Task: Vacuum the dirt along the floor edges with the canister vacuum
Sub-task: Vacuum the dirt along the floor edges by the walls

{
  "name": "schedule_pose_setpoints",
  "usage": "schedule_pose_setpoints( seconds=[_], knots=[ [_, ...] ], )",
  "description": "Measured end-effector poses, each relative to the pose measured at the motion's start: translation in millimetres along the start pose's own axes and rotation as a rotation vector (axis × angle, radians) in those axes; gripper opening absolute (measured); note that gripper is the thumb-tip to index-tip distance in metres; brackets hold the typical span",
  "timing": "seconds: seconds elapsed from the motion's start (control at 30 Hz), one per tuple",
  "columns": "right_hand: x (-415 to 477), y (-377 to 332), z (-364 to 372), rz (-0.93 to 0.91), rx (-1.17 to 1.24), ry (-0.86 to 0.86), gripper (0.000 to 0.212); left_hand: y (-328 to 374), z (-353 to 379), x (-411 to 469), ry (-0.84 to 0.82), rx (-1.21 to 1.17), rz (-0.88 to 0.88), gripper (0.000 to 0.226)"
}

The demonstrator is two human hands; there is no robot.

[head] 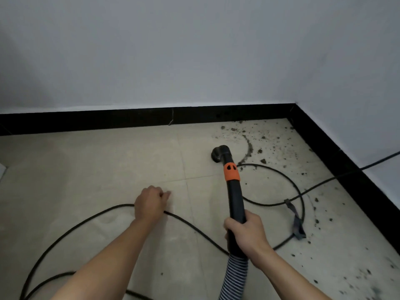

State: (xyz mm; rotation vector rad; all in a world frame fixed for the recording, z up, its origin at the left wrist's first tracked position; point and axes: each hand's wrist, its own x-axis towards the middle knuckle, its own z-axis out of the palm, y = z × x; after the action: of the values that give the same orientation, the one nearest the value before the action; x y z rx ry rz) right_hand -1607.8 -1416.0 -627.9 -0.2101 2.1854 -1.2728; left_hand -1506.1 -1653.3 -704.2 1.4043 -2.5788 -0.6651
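The right hand (246, 232) is wrapped round the lower end of the black wand (234, 198), just above the ribbed hose (234, 276). The left hand (149, 202) hangs over the tile with fingers curled in, and it cannot be told whether it holds the black cord (194, 228) passing beneath it. The wand looks like rigid, light plastic, so a one-handed hold low on the tube should steer it, though the springy hose will likely tug back. Its round nozzle (219, 154) sits just short of the dirt (263, 148) scattered in the corner by the baseboard (129, 120).
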Motion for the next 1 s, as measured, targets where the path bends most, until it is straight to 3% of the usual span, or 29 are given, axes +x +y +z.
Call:
schedule_pose_setpoints(
  seconds=[0.17,0.27,0.43,0.63,0.8,0.9,1.0],
  knots=[
    [3.3,-1.3,-42.6,0.046,0.146,0.066,0.019,76.4,35.8,1.8,-0.189,-0.038,0.15,0.028],
    [4.6,0.5,-74.7,0.041,0.211,0.111,0.017,117.8,49.3,7.8,-0.266,-0.142,0.071,0.025],
    [5.0,8.2,-115.5,0.066,0.241,0.062,0.028,183.5,79.3,25.5,-0.341,-0.266,-0.034,0.039],
    [2.0,29.6,-143.8,0.063,0.251,0.0,0.023,207.0,92.6,29.2,-0.292,-0.193,-0.157,0.027],
    [-2.1,29.9,-144.9,0.038,0.285,-0.021,0.024,213.2,86.9,18.3,-0.293,-0.196,-0.158,0.032],
    [-5.6,29.8,-151.9,0.015,0.296,-0.056,0.033,215.8,89.9,13.8,-0.265,-0.329,-0.215,0.034],
    [-11.1,35.7,-161.8,-0.028,0.297,-0.094,0.025,211.5,77.6,7.4,-0.26,-0.505,-0.266,0.031]
  ],
)
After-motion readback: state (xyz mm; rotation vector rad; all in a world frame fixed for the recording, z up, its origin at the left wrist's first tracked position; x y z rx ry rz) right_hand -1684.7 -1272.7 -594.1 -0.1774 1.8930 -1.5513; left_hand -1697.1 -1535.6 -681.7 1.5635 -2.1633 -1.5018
